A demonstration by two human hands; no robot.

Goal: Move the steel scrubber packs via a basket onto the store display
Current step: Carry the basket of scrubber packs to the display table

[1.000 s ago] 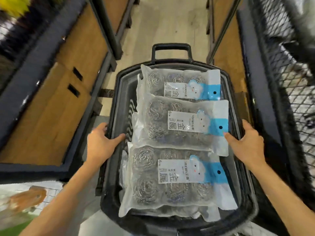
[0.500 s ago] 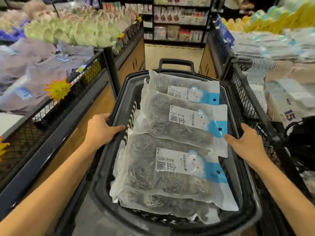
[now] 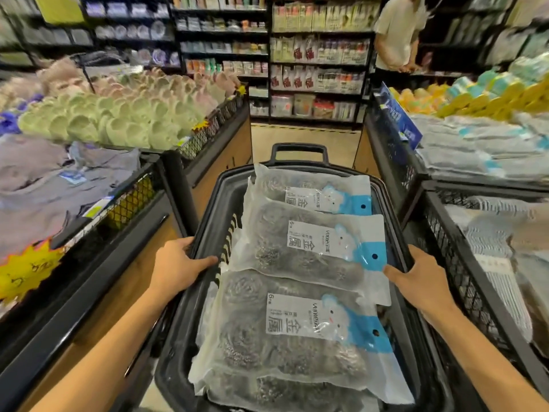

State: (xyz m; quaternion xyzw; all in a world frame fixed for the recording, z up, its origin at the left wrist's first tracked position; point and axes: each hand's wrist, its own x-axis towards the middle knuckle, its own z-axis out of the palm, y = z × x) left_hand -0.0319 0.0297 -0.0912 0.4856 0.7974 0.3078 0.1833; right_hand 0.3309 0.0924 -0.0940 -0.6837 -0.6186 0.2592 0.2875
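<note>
Store shelves (image 3: 315, 55) and display bins (image 3: 130, 200) are now revealed across the upper frame, where floor was seen before. At lower centre, steel scrubber packs (image 3: 297, 263) are stacked in the basket (image 3: 208, 221), whose rims are gripped by the left hand (image 3: 175, 269) and right hand (image 3: 421, 281); carrying is judged underway.

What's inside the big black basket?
Scrubber packs fill the basket: three overlap on top, and another pack's edge peeks out below. How many lie underneath is hidden, and so is the basket's floor.

Open aisle floor (image 3: 306, 142) ahead; left bin (image 3: 130, 203), right bin (image 3: 445, 242) hem basket (image 3: 214, 209).
</note>
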